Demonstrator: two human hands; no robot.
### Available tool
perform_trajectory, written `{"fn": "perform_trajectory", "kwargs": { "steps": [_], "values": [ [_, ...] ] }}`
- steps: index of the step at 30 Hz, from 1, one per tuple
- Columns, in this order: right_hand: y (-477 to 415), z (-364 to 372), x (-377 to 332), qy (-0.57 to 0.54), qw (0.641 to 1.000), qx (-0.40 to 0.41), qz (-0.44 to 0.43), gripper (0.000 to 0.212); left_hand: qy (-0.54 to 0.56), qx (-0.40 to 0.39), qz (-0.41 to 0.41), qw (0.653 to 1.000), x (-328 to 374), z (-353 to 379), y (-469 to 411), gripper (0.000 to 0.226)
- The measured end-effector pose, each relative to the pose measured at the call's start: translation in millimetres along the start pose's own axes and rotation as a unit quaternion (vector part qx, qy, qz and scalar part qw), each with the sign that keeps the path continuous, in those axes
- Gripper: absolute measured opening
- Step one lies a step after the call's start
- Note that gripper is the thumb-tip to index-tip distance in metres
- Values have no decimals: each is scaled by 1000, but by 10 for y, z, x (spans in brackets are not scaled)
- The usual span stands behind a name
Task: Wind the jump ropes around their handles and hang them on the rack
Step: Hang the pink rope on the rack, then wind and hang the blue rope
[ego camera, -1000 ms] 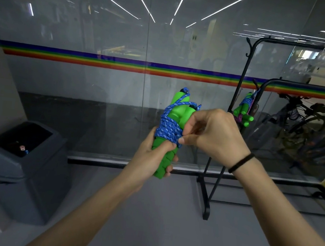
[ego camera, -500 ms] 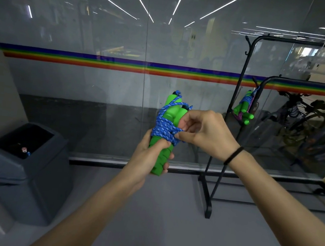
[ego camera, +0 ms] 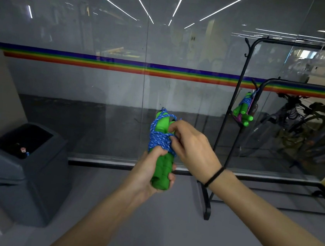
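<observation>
Jump rope handles [ego camera: 162, 171], head view: smooth green plastic cylinders side by side, upright before glass wall [ego camera: 80, 93], lower half wrapped in left hand [ego camera: 143, 176], thumb against the coil. Braided blue cord [ego camera: 159, 142] wound tight round the middle, pinched by curled fingers of right hand [ego camera: 193, 148]. Second wound bundle [ego camera: 244, 110] hanging on black tubular rack [ego camera: 207, 209]. Grey plastic bin [ego camera: 19, 183] at left, small red-and-white item inside, unclear.
</observation>
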State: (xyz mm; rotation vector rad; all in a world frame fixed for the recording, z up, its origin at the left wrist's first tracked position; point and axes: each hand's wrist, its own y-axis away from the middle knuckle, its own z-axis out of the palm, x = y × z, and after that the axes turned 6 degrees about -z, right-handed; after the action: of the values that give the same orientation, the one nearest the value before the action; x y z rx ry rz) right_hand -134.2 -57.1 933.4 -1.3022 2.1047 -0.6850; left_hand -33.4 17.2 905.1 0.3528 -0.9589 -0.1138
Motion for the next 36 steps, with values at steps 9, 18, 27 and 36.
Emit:
{"fn": "perform_trajectory", "kwargs": {
  "steps": [9, 18, 27, 36],
  "values": [
    [146, 116, -134, -73, 971, 228, 23, 2, 8, -24, 69, 997, 50, 140, 115, 48],
    [219, 34, -158, -129, 962, 238, -34, 8, -27, -15, 117, 993, 76, 142, 208, 42],
    [51, -359, -97, -243, 965, 69, 76, 5, -119, 22, 180, 976, 43, 101, 261, 22],
    [-115, -554, -34, -232, 955, -99, 158, 25, -217, 43, 231, 948, 52, 81, 265, 27]
  ]
}}
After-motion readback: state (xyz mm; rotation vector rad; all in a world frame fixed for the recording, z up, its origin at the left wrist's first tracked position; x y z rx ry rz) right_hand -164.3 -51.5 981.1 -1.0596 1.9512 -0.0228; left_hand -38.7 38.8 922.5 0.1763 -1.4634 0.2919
